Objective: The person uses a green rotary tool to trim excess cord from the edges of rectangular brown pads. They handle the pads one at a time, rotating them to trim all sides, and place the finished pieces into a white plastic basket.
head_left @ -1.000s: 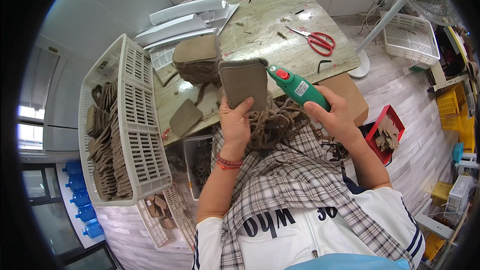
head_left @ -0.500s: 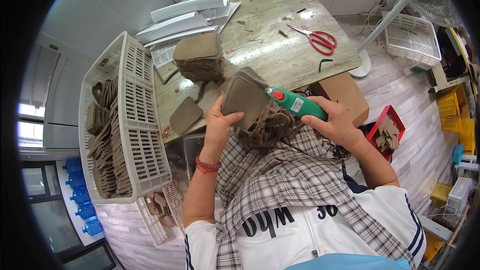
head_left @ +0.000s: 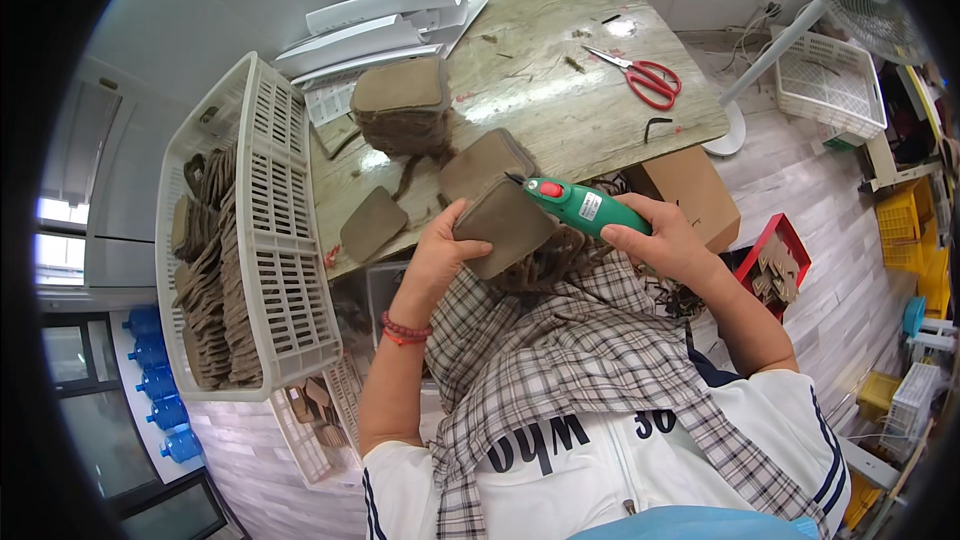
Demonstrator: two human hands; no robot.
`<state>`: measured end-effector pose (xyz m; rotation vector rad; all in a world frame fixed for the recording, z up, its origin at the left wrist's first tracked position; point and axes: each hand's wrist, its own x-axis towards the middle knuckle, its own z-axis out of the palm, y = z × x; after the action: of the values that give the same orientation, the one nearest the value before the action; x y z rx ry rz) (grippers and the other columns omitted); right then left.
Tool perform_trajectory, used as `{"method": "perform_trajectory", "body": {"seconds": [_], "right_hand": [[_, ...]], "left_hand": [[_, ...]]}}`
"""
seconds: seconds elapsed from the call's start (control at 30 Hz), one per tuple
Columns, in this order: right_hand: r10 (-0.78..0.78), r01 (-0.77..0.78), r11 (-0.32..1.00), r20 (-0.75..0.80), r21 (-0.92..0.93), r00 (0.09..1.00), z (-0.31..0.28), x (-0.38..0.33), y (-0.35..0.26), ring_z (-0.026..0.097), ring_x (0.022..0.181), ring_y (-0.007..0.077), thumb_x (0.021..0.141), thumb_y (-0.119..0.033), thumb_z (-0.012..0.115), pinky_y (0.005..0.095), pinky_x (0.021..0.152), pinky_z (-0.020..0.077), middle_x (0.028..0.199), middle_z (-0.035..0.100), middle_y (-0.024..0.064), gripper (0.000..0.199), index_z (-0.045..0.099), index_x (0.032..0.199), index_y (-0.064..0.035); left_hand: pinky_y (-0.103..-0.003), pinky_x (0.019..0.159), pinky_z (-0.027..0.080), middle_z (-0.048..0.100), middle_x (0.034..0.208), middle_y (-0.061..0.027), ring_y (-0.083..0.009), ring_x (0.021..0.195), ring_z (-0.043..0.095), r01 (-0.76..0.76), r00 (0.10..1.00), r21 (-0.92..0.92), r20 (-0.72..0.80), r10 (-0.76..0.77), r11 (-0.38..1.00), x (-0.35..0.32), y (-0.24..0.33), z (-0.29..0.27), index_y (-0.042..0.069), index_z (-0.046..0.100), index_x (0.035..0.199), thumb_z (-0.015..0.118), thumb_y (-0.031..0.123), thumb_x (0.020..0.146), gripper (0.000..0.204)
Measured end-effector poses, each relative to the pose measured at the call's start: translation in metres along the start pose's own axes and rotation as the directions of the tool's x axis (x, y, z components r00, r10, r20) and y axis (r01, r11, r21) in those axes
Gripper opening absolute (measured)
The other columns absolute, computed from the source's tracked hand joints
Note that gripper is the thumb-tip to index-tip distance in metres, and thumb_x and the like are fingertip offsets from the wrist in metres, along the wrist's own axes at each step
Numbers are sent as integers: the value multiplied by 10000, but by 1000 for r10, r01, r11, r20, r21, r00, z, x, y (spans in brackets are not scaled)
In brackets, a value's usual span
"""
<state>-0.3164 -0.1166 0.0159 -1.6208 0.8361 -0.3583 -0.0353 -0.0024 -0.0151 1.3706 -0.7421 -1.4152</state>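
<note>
My left hand point(head_left: 437, 252) pinches a brown fabric-like pad point(head_left: 507, 228) with rounded corners, thumb on its face. My right hand point(head_left: 668, 240) is wrapped round a green handheld power tool point(head_left: 588, 208) with a red button. The tool's dark pointed tip lies just over the pad's upper edge. Behind the held pad, another brown pad point(head_left: 488, 156) shows at the table edge; its lower part is hidden. A stack of brown pads point(head_left: 400, 90) stands farther back, and a single pad point(head_left: 374, 224) lies to its lower left. Dark fibrous trimmings point(head_left: 550, 265) gather over my lap.
A white crate point(head_left: 290, 190) packed with pads stands left of the table point(head_left: 560, 105). Red-handled scissors point(head_left: 650, 82) and paper rolls point(head_left: 380, 15) lie on the table. To the right are a cardboard box point(head_left: 690, 195), a red tray point(head_left: 778, 265) of scraps and a fan point(head_left: 850, 0).
The held pad has come lower and toward me, apart from the pad now showing behind it. My right hand has brought the tool's tip slightly left, over the held pad's edge.
</note>
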Motion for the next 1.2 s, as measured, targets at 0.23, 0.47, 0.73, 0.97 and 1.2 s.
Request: {"method": "perform_trajectory", "body": {"seconds": [0.23, 0.47, 0.73, 0.97, 1.2], "right_hand": [[32, -42, 993, 85, 114, 996, -2, -2, 10, 529, 606, 62, 875, -330, 683, 227, 539, 456, 745, 590, 19, 413, 623, 1103, 9], [-25, -4, 978, 133, 211, 991, 7, 1, 14, 517, 591, 60, 885, -316, 676, 224, 527, 453, 756, 570, 9, 399, 620, 1110, 9], [-91, 103, 992, 153, -69, 984, -1, -3, -1, 614, 714, 120, 849, -311, 711, 285, 656, 505, 823, 651, 74, 436, 615, 1131, 7], [-165, 192, 962, 148, -195, 975, 7, 1, 9, 662, 761, 236, 819, -360, 725, 332, 704, 514, 869, 674, 151, 480, 620, 1131, -10], [-188, 221, 957, 176, -189, 966, 15, 7, 4, 649, 774, 196, 822, -302, 724, 314, 712, 508, 878, 667, 135, 460, 607, 1146, 2]], "left_hand": [[-252, 717, 527, 683, 876, -47, -107, 779, 643, -124, 978, 92, -155, 137, 988, -7, 13, -22, 19, 632, 955, 697, -15, 795, 175], [-277, 725, 554, 703, 903, -95, -149, 783, 670, -245, 948, -244, -264, 179, 938, -8, -6, -28, -20, 647, 959, 702, -2, 803, 166], [-261, 692, 559, 712, 863, -96, -149, 736, 680, -191, 968, -51, -178, 179, 980, -16, 10, -30, -38, 681, 949, 693, -21, 800, 151], [-253, 694, 548, 710, 870, -87, -128, 749, 667, -123, 989, 59, -77, 127, 991, -16, 10, -23, -45, 680, 974, 709, -15, 789, 189], [-241, 726, 528, 704, 888, -56, -104, 777, 648, -1, 999, 143, 36, -4, 990, -14, 12, -18, -36, 683, 1007, 713, -21, 775, 234]]}}
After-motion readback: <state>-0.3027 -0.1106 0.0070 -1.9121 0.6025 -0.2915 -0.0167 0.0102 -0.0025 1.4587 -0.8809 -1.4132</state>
